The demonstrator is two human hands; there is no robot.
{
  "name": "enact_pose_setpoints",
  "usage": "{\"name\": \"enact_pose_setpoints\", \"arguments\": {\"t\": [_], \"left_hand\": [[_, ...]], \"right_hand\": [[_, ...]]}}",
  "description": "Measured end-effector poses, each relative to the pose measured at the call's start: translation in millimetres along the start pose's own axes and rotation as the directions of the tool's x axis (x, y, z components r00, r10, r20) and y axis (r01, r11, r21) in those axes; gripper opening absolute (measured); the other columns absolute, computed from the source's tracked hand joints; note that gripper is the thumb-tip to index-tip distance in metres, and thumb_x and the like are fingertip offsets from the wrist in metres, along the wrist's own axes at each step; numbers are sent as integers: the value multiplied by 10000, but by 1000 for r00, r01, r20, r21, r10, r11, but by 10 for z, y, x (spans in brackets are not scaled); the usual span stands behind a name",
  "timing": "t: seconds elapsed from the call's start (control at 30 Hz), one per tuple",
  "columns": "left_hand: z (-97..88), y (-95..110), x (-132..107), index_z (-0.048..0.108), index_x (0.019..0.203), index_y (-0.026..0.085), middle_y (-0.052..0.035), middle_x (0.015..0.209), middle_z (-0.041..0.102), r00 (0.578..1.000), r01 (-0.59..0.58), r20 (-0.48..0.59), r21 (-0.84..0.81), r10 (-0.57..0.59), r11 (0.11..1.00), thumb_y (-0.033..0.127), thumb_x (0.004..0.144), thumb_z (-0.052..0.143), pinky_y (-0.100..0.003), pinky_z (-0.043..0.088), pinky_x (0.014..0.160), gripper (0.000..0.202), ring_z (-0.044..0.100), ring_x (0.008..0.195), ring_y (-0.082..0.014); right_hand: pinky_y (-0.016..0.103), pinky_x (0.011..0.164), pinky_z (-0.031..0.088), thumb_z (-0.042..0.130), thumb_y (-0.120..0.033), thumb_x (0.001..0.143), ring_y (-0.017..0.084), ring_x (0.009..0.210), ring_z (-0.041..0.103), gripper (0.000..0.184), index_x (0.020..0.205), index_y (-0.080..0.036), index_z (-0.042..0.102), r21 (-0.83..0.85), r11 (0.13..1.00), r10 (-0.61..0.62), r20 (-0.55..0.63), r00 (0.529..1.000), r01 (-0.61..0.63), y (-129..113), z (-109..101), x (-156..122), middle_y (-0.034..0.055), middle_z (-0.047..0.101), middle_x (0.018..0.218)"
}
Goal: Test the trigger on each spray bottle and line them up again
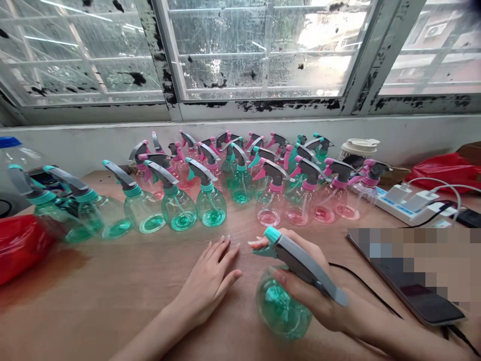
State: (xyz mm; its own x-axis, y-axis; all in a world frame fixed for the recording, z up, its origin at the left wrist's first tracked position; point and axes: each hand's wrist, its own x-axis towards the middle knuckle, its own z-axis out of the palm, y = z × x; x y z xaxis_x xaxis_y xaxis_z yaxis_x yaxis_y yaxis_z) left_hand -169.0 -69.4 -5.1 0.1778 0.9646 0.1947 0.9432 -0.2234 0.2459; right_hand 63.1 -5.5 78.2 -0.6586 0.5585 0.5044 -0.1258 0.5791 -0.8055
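Note:
My right hand (300, 281) is wrapped round the neck of a teal spray bottle (280, 308), under its grey trigger head (304, 265), with the teal nozzle pointing left. The bottle leans over the wooden table (112, 301). My left hand (210, 278) lies flat on the table just left of it, fingers stretched out, holding nothing. Beyond both hands stand rows of several spray bottles: teal ones (180, 208) on the left and middle, pink ones (300, 205) on the right.
A red plastic bag (18, 248) lies at the left edge, another red bag (445, 170) at the far right. A white power strip (409, 205) with plugs and cables, a phone (424, 296), and a lidded white cup (358, 150) occupy the right side. Windows run behind.

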Motion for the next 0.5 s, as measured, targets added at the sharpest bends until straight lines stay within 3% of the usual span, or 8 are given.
{"name": "enact_pose_setpoints", "arguments": {"t": [0.3,0.5], "left_hand": [[-21,17,-5,433,1437,210,-127,1525,381,1000,-14,29,52,12,999,547,1013,308,-534,249,1149,556,298,1425,-283],[-37,30,11,439,1436,205,-135,1519,388,999,-10,51,76,6,997,567,1009,284,-536,264,1145,581,292,1427,-288]], "right_hand": [[309,734,542,502,-106,814,162,725,636,375,1166,-230,549,-52,996,-79,-29,996,77,39,21,-33,26,641,930],[289,701,548,539,-163,852,178,796,636,179,1023,-217,549,40,998,42,-18,999,-41,10,43,-26,10,597,843]]}}
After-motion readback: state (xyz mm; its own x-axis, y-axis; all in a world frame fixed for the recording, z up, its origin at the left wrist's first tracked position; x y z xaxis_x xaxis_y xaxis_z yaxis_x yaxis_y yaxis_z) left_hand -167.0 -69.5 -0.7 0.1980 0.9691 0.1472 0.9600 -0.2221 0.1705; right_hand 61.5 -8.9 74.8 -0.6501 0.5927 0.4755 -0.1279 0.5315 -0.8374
